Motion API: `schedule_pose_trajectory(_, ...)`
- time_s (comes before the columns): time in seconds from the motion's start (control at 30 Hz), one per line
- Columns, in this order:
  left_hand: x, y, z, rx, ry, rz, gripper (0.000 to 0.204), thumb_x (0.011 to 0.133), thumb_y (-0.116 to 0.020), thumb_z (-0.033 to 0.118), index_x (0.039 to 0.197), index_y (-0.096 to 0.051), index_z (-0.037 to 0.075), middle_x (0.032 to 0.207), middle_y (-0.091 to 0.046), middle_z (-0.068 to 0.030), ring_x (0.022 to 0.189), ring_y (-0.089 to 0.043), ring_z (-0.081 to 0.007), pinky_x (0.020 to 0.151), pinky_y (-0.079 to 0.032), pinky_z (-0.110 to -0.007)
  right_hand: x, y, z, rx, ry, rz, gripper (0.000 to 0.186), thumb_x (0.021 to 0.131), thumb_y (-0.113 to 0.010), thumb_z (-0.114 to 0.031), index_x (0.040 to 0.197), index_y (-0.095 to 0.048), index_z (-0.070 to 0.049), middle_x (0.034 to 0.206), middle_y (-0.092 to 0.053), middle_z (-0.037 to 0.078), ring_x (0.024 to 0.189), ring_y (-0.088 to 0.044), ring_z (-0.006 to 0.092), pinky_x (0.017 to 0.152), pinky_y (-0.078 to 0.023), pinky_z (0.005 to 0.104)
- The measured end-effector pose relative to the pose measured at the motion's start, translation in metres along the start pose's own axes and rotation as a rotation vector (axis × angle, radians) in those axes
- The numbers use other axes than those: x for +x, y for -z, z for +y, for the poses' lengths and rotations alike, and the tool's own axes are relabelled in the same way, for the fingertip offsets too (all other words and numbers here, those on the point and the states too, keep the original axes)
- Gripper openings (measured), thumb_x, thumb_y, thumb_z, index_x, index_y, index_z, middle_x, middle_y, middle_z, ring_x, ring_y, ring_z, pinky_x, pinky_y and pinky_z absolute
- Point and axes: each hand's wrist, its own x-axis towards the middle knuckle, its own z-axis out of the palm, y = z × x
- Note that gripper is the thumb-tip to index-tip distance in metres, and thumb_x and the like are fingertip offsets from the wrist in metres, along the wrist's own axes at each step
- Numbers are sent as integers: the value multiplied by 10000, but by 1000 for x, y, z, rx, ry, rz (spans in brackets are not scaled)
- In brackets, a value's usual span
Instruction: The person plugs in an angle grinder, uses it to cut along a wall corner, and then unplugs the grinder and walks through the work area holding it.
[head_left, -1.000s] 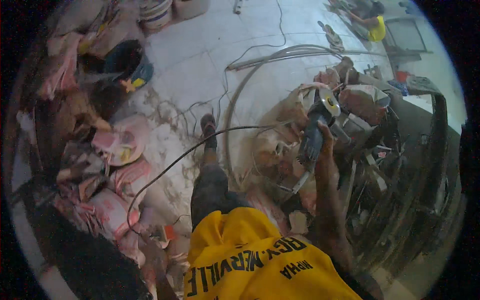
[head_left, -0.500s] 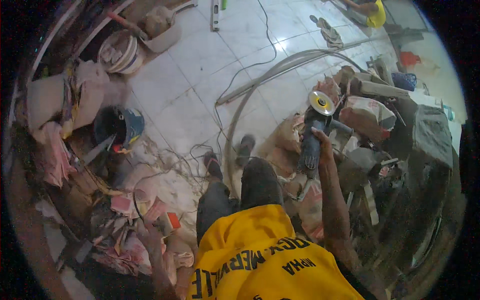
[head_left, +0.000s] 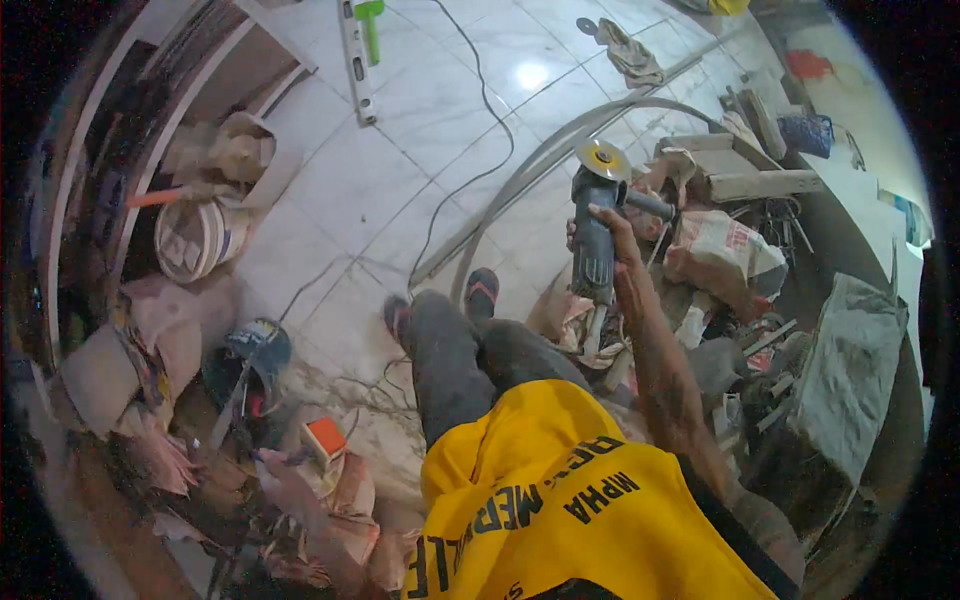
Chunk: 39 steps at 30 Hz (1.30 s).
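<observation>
My right hand [head_left: 622, 243] is wrapped round the dark body of an angle grinder [head_left: 594, 250], held up in front of my right side. Its yellow-centred disc [head_left: 602, 158] points away from me, and a side handle [head_left: 650, 205] sticks out to the right. Beneath and beside the grinder are crumpled paper sacks, such as a white and red sack [head_left: 722, 250], lying in a heap. My left hand does not show. On the left, nearest my body, lie torn pinkish sacks [head_left: 350, 490] and an orange-topped box [head_left: 325, 438].
A dark bucket [head_left: 250, 350] and a white bucket [head_left: 195, 238] stand at left. A spirit level [head_left: 358, 70] and a green tool [head_left: 371, 30] lie on the tiles [head_left: 400, 180]. A thin cable [head_left: 497, 100] and a thick grey hose [head_left: 500, 195] cross the floor. Shelving edges the left.
The view has swung, so the buckets and level sit lower. The grinder stays in my right hand, its disc now seen further left. My left forearm has gone out of sight.
</observation>
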Motion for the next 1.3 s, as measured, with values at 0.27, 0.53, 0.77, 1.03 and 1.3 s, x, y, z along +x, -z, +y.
schedule_pose_trajectory(0.27,123,-81,172,49,-154,-118,432,1030,-431,376,1065,-624,-10,860,-663,-140,800,-618,-295,752,-503,-399,90,-35,-92,185,87,17,416,861,-680,-234,1150,-480,-12,893,-631,173,755,-658,266,687,-579,396)
schedule_pose_trajectory(0.53,198,-188,373,65,-268,-262,419,1029,-427,366,888,-590,7,761,-600,-115,738,-564,-255,740,-448,-397,193,-39,-182,280,152,137,344,862,-672,-251,1089,-528,-36,876,-663,171,718,-673,280,657,-589,412)
schedule_pose_trajectory(0.77,232,-254,486,129,-337,-321,387,1015,-454,373,921,-610,31,803,-637,-134,732,-599,-269,714,-468,-407,259,-12,-252,359,93,180,387,830,-711,-246,1107,-549,-30,852,-673,165,708,-670,278,658,-578,427)
schedule_pose_trajectory(1.03,295,-380,583,379,-612,-92,366,995,-489,388,952,-630,53,855,-673,-158,731,-634,-291,685,-486,-419,444,53,-316,407,71,384,414,811,-728,-270,1089,-556,-17,861,-659,164,751,-673,287,684,-571,415)
schedule_pose_trajectory(1.3,237,-521,740,94,-277,-219,473,1033,-417,406,949,-616,-15,800,-654,-105,676,-621,-193,627,-451,-351,640,200,-373,323,121,304,370,847,-706,-281,1073,-572,-20,856,-678,158,708,-681,285,652,-579,411)
